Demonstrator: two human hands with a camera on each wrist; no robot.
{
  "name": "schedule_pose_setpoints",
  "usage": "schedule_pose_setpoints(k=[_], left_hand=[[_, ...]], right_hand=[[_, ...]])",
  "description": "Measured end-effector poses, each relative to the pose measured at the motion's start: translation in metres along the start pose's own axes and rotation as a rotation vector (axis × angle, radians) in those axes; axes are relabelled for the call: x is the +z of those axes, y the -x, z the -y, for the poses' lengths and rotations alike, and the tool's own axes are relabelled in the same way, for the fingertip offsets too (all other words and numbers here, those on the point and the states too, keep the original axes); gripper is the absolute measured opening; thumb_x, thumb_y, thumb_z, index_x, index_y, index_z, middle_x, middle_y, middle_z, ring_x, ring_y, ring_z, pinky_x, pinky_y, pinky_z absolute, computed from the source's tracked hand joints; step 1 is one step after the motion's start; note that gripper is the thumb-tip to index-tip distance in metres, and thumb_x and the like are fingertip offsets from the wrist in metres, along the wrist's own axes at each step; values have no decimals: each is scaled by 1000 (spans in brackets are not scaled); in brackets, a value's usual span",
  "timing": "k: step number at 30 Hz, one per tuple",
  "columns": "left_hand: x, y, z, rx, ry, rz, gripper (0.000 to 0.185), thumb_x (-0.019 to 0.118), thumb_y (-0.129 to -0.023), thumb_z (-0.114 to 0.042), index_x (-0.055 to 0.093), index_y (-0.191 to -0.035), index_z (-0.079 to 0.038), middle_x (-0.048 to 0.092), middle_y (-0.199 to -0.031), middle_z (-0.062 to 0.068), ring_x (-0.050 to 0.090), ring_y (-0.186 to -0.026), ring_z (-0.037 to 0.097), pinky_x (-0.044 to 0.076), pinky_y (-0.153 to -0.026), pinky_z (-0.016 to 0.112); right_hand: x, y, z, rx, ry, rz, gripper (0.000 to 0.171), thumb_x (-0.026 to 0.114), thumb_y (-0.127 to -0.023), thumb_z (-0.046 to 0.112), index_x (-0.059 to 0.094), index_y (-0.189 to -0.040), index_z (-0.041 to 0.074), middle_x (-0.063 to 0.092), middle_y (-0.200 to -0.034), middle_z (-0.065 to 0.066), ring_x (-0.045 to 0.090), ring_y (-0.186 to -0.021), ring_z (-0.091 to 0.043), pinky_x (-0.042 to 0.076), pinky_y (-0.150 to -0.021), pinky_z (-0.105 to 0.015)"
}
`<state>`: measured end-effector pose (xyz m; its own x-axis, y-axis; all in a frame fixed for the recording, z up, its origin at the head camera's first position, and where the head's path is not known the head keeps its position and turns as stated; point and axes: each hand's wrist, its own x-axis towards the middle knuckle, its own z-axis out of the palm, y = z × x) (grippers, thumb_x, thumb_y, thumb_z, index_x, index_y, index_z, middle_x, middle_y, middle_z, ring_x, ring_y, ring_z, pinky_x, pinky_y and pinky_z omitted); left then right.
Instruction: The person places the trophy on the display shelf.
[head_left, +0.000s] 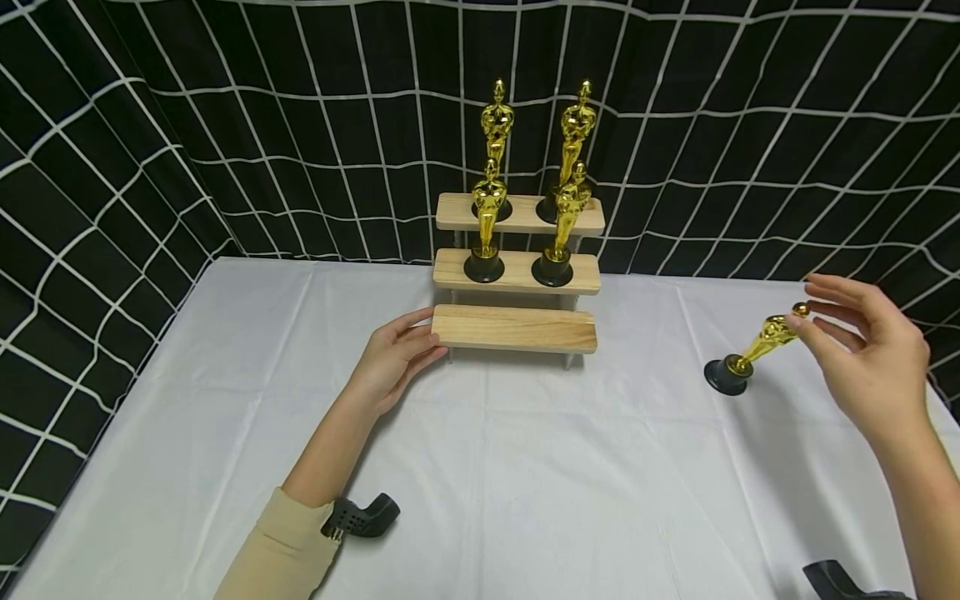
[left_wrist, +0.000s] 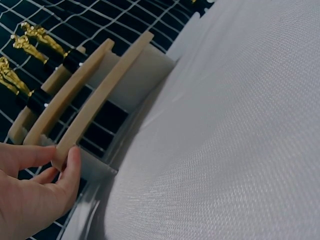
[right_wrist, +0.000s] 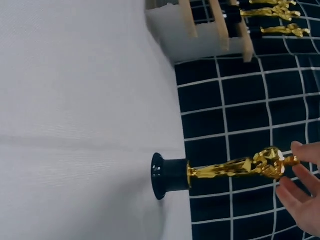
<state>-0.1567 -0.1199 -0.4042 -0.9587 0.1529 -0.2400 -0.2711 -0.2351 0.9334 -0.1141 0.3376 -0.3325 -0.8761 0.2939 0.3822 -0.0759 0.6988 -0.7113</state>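
Observation:
My left hand (head_left: 401, 362) pinches the left end of the lowest step of a three-step wooden display stand (head_left: 517, 327). In the left wrist view, the thumb and fingers (left_wrist: 72, 165) are on either side of that board's end. Off to the right, my right hand (head_left: 870, 354) has its thumb and fingers round the head of a gold trophy statuette (head_left: 772, 333) with a black base. That base (right_wrist: 172, 176) is down at the white cloth in the right wrist view, with the hand at the figure's other end.
Two matching statuettes stand on the middle step, one being the front left statuette (head_left: 489, 204), and two on the top step, including the back right statuette (head_left: 577, 125). White cloth (head_left: 525, 483) covers the table. Behind hangs a black curtain (head_left: 322, 125) with white grid lines.

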Motion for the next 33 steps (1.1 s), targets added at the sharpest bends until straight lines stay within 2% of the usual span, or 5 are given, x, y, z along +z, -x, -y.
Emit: schedule_pose_setpoints(k=[4,6,9,23,33], left_hand=[[1,0,0,-3,0,-2,54,51,-106,9,41,-159,3,51,-150,29,68,-110,18,62,-100,24],[1,0,0,-1,4,-2,54,51,-106,9,41,-159,3,51,-150,28,69,-109,17,62,-100,24],[1,1,0,2,11,1,54,51,-106,9,40,-159,3,50,-150,29,69,-108,17,62,-101,24],[1,0,0,-4,-1,1,54,51,-106,8,40,-159,2,50,-152,28,67,-114,19,61,-101,24],[-1,2,1,30,-4,20,54,51,-105,8,39,-158,7,48,-152,33,67,-117,22,62,-101,25]], right_hand=[[1,0,-5,-11,-40,10,58,73,-92,-14,64,-144,11,61,-119,26,55,-104,16,47,-89,5],[2,1,-7,-12,-28,25,57,73,-92,-14,63,-144,6,55,-113,33,54,-102,17,47,-87,6],[2,2,-9,-15,-3,40,55,73,-93,-12,60,-145,1,52,-109,36,53,-101,17,46,-85,7],[6,4,-14,-21,-90,20,59,71,-87,-23,65,-140,2,58,-110,31,58,-97,17,49,-83,5],[6,4,-13,-16,-32,17,54,73,-88,-20,66,-136,2,55,-110,31,56,-97,18,48,-82,6]])
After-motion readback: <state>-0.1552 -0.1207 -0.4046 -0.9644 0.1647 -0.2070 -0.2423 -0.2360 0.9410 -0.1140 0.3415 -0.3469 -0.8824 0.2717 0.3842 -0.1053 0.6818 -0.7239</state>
